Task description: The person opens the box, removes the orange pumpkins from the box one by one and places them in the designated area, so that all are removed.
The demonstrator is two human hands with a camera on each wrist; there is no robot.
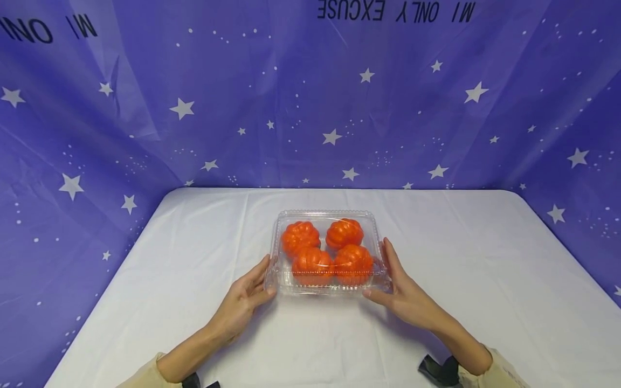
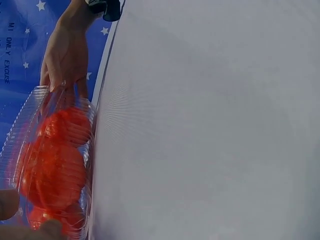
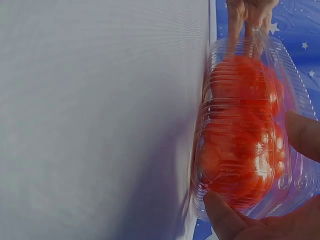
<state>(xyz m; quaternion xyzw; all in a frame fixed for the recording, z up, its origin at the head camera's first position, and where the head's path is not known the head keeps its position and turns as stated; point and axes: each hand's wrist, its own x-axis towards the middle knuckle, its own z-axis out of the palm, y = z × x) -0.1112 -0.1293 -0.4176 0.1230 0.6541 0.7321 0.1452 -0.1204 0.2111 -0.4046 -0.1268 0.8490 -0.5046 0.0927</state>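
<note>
A clear plastic clamshell container (image 1: pixel 326 290) with ribbed walls is between my two hands near the middle of the table. Inside it sit several shiny orange pumpkins (image 1: pixel 312 266), seen through the plastic. My left hand (image 1: pixel 241 302) grips the container's left side, thumb at the front corner and fingers along the side. On the opposite side my right hand (image 1: pixel 409 299) holds it the same way, its thumb at the front edge. In the right wrist view, thumb (image 3: pixel 302 135) and a finger (image 3: pixel 220 212) span the container's wall.
A white cloth (image 1: pixel 194 258) covers the table. Behind it and along both sides hangs a purple-blue curtain (image 1: pixel 291 108) with white stars and printed lettering. Dark straps (image 1: pixel 439 371) sit at the wrists, by beige sleeves.
</note>
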